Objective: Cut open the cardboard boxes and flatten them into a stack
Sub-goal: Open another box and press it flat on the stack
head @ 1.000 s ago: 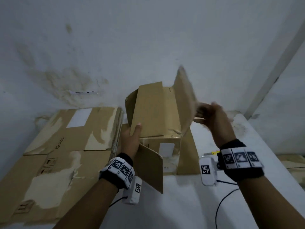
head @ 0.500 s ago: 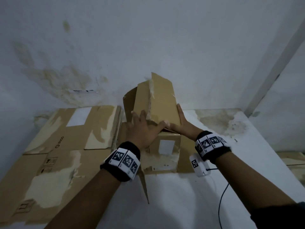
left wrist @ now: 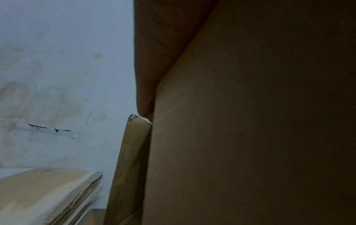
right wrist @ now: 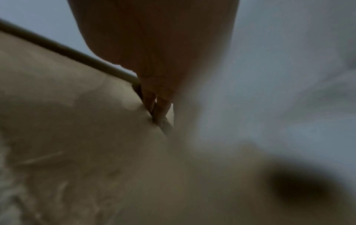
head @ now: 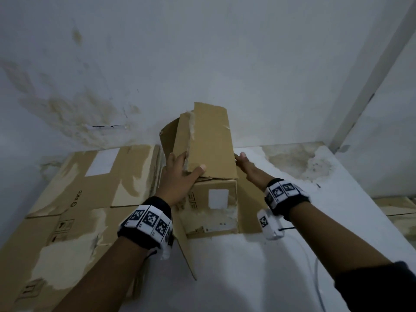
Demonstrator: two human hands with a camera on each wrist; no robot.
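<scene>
Head view first: small cardboard box (head: 211,206) standing on the white table (head: 292,278), just right of the stack of flattened cardboard (head: 74,199), top flaps (head: 207,140) sticking up and leaning toward the wall (head: 202,52). Left hand (head: 180,176) clamped on the near-left edge of those flaps, thumb over the front face, fingers wrapped behind. Right hand (head: 247,170) laid flat against the right side of the box, fingers straight and close together, pressing rather than gripping. Left wrist view mostly brown cardboard up close, with the edge of the stack (left wrist: 77,197) down low; right wrist view blurry, fingers (right wrist: 161,109) tucked against a cardboard edge. Looks like mid-flatten on this one, seams apparently opened already, no cutter anywhere in sight. Next up, probably: squeeze the sides inward, collapse along the creases, fold the loose bottom flap (head: 186,251) in line, then slide onto the pile. Worth watching the torn edge, could rip further.
</scene>
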